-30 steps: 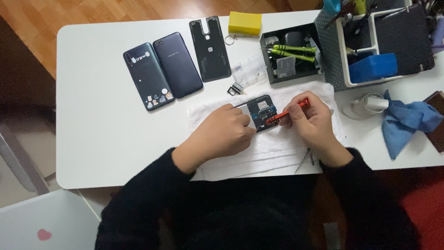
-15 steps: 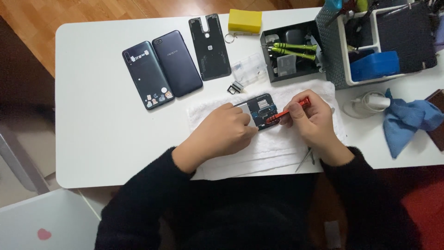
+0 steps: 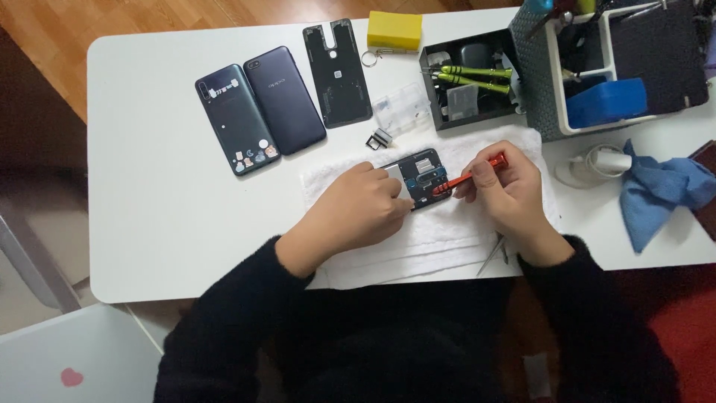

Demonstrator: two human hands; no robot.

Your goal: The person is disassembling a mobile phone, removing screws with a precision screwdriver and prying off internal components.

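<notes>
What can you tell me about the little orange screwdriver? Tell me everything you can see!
The orange screwdriver is thin and short, with a bright orange handle that looks like plastic. It lies nearly flat, slanting up to the right. The right hand pinches it near the middle, and its tip end points down-left onto the opened phone, which the left hand steadies on a white towel. The tip itself is too small to make out.
</notes>
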